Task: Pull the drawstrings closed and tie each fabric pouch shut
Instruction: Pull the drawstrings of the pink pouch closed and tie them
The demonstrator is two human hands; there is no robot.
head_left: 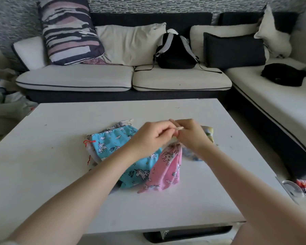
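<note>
Where the two hands meet above the middle of the white worktop, the left hand and the right hand are both pinched shut on a pale drawstring, a short length of it showing between the fingertips. Each grip is closed on that cord. Below the hands hangs the pink pouch, printed with unicorns, its neck gathered tight just under the fingers and its lower edge resting on the worktop. Beside it, to the left and partly under the left forearm, lies a blue pouch with the same kind of print, flat on other pouches whose red cords stick out at the left. Behind the right hand a yellowish pouch is partly hidden.
</note>
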